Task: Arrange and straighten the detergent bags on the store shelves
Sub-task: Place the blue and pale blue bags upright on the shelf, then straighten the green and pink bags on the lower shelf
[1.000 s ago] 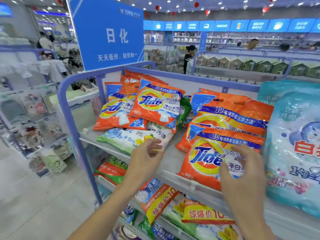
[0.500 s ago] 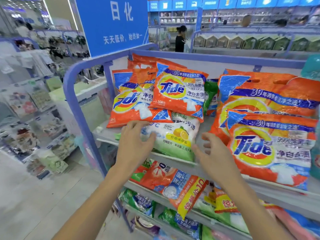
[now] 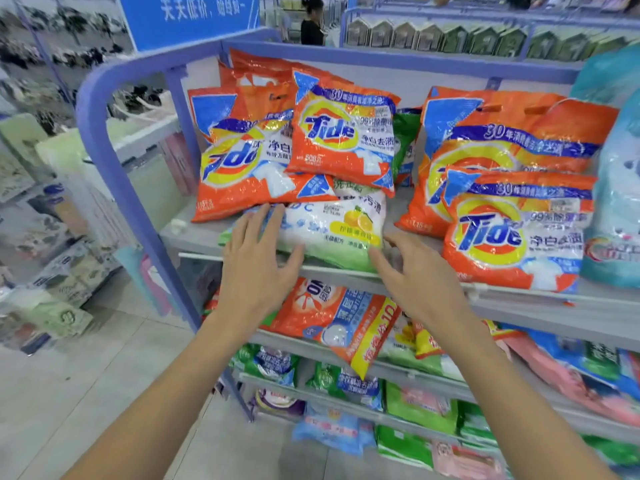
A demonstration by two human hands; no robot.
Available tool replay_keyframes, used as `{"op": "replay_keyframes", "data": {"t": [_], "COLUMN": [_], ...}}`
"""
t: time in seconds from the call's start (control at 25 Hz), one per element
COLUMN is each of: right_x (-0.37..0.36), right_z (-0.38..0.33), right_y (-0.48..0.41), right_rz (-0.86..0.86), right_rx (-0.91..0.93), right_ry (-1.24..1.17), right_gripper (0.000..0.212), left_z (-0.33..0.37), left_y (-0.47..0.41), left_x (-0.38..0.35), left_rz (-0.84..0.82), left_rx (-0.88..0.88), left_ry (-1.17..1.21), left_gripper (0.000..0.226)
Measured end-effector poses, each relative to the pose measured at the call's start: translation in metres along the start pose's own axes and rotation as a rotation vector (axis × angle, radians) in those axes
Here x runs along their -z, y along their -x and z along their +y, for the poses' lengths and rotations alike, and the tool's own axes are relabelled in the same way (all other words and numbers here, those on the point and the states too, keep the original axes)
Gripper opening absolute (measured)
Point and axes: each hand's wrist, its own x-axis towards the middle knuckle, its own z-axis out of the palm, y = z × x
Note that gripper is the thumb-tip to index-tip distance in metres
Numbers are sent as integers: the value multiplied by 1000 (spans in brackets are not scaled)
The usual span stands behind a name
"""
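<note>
The shelf [image 3: 183, 237] holds orange Tide bags [image 3: 343, 140] beyond the hands; left hand [image 3: 258, 268] flat on the half-buried white-green bag [image 3: 332, 233], right hand [image 3: 419, 278] loose-fingered at its corner.

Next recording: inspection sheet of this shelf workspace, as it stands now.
Surface: grey top shelf, blue frame.
Job's things: lemon bag flat at front edge, two left Tide bags overlapping its rear; right Tide stack alongside.
Clutter: small white object at shelf's left corner.
Hands: left hand open, fingers on lemon bag; right hand open at its right end, contact unclear.
Cables: nothing seen.
Surroundings: lower shelves of mixed bags, blue sign, person behind.
</note>
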Motion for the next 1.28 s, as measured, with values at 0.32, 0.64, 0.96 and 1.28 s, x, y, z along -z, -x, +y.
{"op": "replay_keyframes", "data": {"t": [0.32,0.64,0.96,1.28], "right_x": [-14,-41,-36,-17], "right_z": [35,127,189,309], "right_y": [107,222,235,191], "right_rz": [112,-132,-54,168], "right_rx": [118,-226,-410,-508], "right_ry": [52,34,85,124], "right_gripper": [56,68,65,71], "left_z": [23,62,100,157], "left_y": [109,220,218,207], "left_x": [-3,-62,-130,-238], "left_rz": [-55,-346,-476,-549], "left_rx": [8,-45,-151,-278], "left_ry": [-40,-39,60,160], "left_gripper": [61,51,58,62]}}
